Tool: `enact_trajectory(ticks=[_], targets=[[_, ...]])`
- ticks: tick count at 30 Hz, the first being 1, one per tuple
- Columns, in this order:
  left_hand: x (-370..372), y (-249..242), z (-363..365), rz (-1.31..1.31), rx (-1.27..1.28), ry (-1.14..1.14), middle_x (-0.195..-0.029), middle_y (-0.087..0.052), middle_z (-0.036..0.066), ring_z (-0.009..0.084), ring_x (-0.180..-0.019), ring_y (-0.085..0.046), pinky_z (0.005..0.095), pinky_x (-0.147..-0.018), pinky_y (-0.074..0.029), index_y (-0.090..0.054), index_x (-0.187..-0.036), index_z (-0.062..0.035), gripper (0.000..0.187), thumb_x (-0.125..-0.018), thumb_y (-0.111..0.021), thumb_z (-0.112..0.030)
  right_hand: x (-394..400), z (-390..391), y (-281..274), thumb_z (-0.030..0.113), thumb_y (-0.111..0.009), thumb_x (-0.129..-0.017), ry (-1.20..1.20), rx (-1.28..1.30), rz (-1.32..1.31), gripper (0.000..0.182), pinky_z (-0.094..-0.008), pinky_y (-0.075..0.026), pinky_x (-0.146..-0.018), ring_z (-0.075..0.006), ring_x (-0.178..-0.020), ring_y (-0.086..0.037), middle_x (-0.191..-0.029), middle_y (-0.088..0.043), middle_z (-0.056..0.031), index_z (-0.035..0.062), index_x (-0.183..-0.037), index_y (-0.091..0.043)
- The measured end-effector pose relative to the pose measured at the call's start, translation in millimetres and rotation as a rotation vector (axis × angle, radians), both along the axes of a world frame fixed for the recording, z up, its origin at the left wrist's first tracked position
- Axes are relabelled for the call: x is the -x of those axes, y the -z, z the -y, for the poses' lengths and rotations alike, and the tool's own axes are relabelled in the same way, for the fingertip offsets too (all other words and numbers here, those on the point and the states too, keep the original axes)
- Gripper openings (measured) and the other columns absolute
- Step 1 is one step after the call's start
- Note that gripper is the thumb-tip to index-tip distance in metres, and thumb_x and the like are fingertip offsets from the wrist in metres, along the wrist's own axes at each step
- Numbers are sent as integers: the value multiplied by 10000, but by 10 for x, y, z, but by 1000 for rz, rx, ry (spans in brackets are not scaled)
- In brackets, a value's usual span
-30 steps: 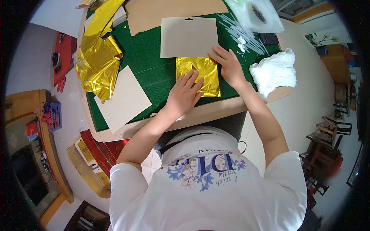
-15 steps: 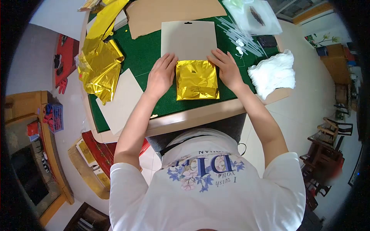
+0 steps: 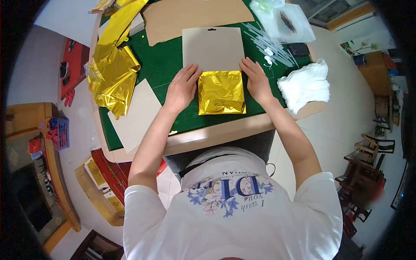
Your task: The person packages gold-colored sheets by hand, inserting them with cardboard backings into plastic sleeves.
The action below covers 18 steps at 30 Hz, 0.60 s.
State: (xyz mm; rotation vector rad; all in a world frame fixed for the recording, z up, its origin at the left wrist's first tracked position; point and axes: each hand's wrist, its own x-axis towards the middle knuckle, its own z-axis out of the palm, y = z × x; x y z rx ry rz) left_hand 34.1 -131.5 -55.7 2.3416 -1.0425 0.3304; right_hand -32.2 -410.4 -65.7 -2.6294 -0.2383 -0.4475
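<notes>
A shiny gold foil packet (image 3: pixel 222 93) lies flat near the table's front edge. Its far edge meets a beige cardboard sheet (image 3: pixel 212 47) with a small dark hanging slot at the top. On the left, my left hand (image 3: pixel 182 88) rests with fingers stretched out, its fingertips at the corner where sheet and packet meet. My right hand (image 3: pixel 257 81) lies on the other side, fingers extended, fingertips by the sheet's lower right edge. Neither hand grips anything. Whether the sheet runs under the foil is hidden.
Crumpled gold foil (image 3: pixel 113 80) and another beige sheet (image 3: pixel 136 115) lie left on the green tabletop (image 3: pixel 167 56). Brown cardboard (image 3: pixel 195 15) spans the back. To the right are clear sticks (image 3: pixel 271 45), a dark case (image 3: pixel 299 49) and a white cloth-like bundle (image 3: pixel 304 84).
My right hand has slid slightly to the right, its fingertips leaving the packet's upper right corner. My left hand stays almost in place. The view has shifted a little.
</notes>
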Motion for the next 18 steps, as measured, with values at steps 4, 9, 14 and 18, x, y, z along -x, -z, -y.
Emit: enact_trajectory(ticks=[4, 9, 14, 18], targets=[[-5, -7, 6, 4, -12, 13, -1294, -575, 139, 321, -1240, -516, 428, -1047, -430, -602, -1221, -43, 431, -792, -615, -7, 6, 5, 10, -119, -495, -775, 14, 4, 57, 489, -463, -353, -1102, -310, -1292, -476, -1329, -548, -142, 32, -1230, -590], [-29, -19, 7, 7, -17, 31, -1293, -575, 139, 319, -1238, -516, 429, -1043, -431, -599, -1220, -30, 431, -789, -615, -5, 12, 14, 50, -118, -499, -767, 25, 2, 90, 481, -461, -366, -1092, -312, -1277, -490, -1312, -559, -144, 29, -1214, -600], [-110, -82, -15, -21, -42, 101, -1266, -587, 138, 311, -1208, -529, 415, -1014, -450, -602, -1196, -15, 396, -801, -604, 0, 15, 10, 15, -109, -511, -759, 22, 30, 90, 474, -460, -372, -1086, -307, -1273, -495, -1297, -569, -137, 32, -1202, -606], [-156, -133, -29, -134, -21, 108, -1289, -566, 143, 321, -1215, -520, 398, -1008, -453, -571, -1242, -32, 391, -853, -559, 9, 10, 16, 43, -118, -496, -787, 32, 24, 87, 465, -445, -379, -1086, -289, -1272, -501, -1295, -577, -124, 42, -1210, -606]])
